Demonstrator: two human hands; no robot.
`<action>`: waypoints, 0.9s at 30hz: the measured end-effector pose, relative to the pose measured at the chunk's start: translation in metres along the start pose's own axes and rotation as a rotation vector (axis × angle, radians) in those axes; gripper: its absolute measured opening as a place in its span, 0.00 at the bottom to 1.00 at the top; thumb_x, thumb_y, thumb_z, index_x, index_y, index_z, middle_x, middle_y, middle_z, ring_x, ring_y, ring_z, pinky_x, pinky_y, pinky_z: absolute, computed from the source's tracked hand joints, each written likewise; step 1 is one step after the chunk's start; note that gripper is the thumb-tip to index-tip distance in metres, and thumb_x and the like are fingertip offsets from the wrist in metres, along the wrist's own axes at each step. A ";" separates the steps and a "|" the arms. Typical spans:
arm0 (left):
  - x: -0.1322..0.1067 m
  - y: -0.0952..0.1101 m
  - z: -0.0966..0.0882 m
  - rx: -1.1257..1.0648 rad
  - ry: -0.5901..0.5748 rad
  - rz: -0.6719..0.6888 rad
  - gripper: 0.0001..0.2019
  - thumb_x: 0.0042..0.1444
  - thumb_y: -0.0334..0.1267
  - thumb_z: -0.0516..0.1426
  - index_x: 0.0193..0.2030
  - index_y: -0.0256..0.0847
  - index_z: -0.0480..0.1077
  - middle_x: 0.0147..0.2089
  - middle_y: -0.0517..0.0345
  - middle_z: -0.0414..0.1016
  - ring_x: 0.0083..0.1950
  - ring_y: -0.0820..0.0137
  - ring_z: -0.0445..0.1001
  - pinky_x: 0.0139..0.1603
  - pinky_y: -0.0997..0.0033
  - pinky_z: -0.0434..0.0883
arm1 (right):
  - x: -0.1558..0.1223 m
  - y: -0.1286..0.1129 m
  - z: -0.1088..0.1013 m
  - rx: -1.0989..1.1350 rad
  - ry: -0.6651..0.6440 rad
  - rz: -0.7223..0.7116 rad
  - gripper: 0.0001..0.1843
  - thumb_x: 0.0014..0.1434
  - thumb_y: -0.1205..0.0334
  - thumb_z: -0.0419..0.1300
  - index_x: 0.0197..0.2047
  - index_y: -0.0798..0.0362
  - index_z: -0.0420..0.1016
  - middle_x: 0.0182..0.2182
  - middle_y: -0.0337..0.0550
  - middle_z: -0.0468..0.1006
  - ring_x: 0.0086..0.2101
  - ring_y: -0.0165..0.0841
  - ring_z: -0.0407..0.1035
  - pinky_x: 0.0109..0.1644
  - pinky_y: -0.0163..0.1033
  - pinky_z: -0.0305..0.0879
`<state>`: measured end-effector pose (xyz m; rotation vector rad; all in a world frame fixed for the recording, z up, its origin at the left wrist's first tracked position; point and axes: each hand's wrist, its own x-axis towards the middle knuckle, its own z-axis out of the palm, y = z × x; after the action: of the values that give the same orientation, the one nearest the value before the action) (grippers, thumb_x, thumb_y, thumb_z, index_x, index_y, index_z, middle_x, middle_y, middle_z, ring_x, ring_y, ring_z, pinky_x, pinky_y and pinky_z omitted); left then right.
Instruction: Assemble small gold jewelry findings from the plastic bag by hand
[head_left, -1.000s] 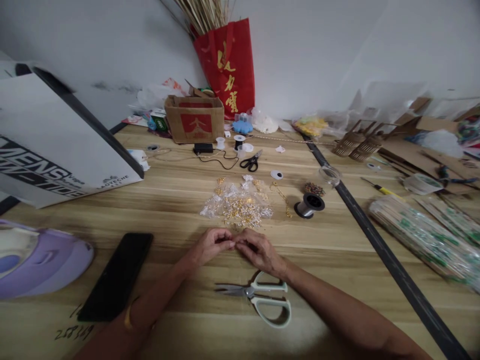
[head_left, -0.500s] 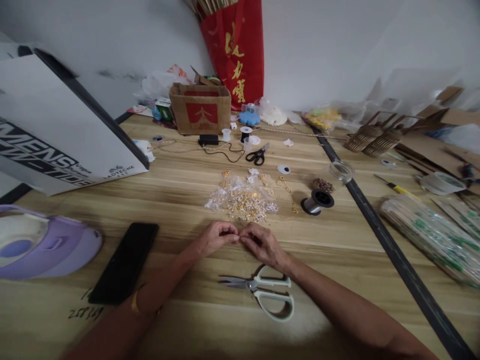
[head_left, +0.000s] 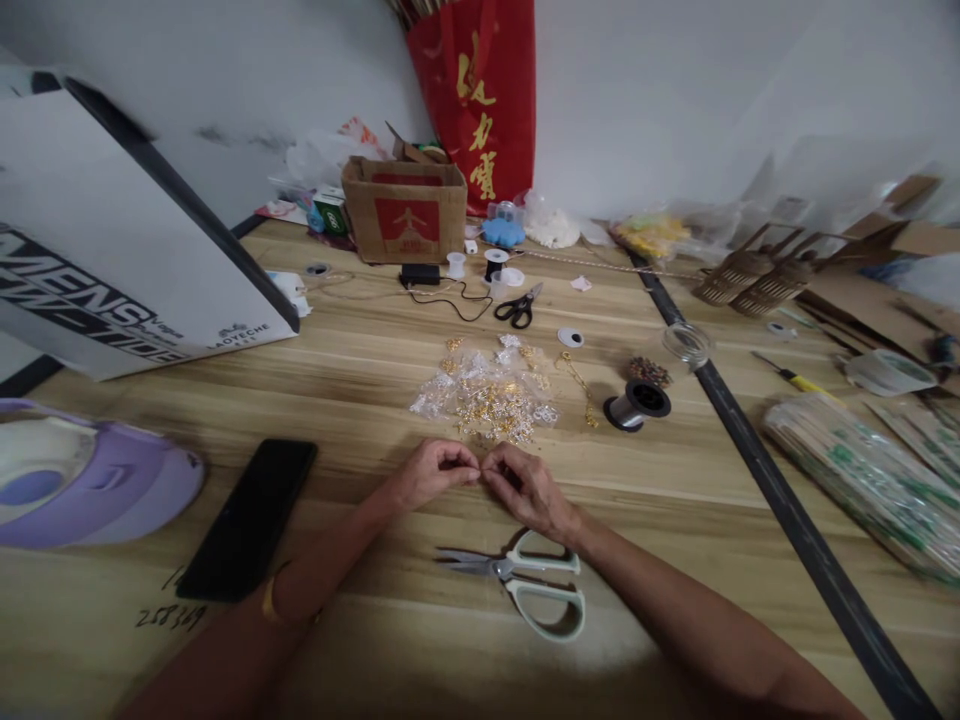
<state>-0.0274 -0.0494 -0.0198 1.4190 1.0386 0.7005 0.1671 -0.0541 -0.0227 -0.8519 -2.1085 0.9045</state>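
My left hand point(head_left: 437, 472) and my right hand point(head_left: 529, 490) meet fingertip to fingertip above the wooden table, each closed in a pinch. Whatever lies between the fingers is too small to make out. Just beyond them spreads a pile of small gold and silver jewellery findings point(head_left: 499, 408), partly on clear plastic bags point(head_left: 442, 388). Light-handled scissors point(head_left: 517, 572) lie under and in front of my right hand, blades pointing left. A gold chain point(head_left: 577, 388) rests right of the pile, near a spool of silvery wire point(head_left: 637, 404).
To the left lie a black phone point(head_left: 249, 520) and a purple visor point(head_left: 142, 485), with a large white box point(head_left: 135, 250) behind. Black scissors point(head_left: 517, 308), a brown paper bag point(head_left: 405, 215) and a red bag point(head_left: 480, 110) stand farther back. Packaged sticks point(head_left: 862, 475) lie at right.
The view has shifted slightly. Both hands keep nearly the same pinched pose, their fingertips close together; nothing on the table has visibly moved.
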 end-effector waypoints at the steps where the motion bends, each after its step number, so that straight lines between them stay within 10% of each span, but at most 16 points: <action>1: 0.000 0.000 0.000 -0.001 0.004 0.004 0.09 0.47 0.38 0.61 0.29 0.33 0.73 0.27 0.57 0.73 0.30 0.74 0.68 0.32 0.76 0.65 | 0.000 0.000 0.000 -0.005 0.007 0.006 0.07 0.63 0.63 0.51 0.35 0.54 0.68 0.28 0.40 0.69 0.28 0.28 0.63 0.32 0.33 0.60; 27: -0.001 0.002 -0.001 0.008 0.039 0.029 0.10 0.51 0.40 0.59 0.29 0.33 0.70 0.27 0.57 0.72 0.30 0.73 0.69 0.33 0.75 0.66 | 0.003 -0.001 -0.001 0.078 0.114 0.074 0.09 0.61 0.59 0.56 0.33 0.55 0.73 0.25 0.40 0.72 0.26 0.29 0.65 0.30 0.32 0.62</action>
<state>-0.0286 -0.0496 -0.0174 1.4348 1.0531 0.7484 0.1658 -0.0521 -0.0210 -0.9246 -1.9428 0.9479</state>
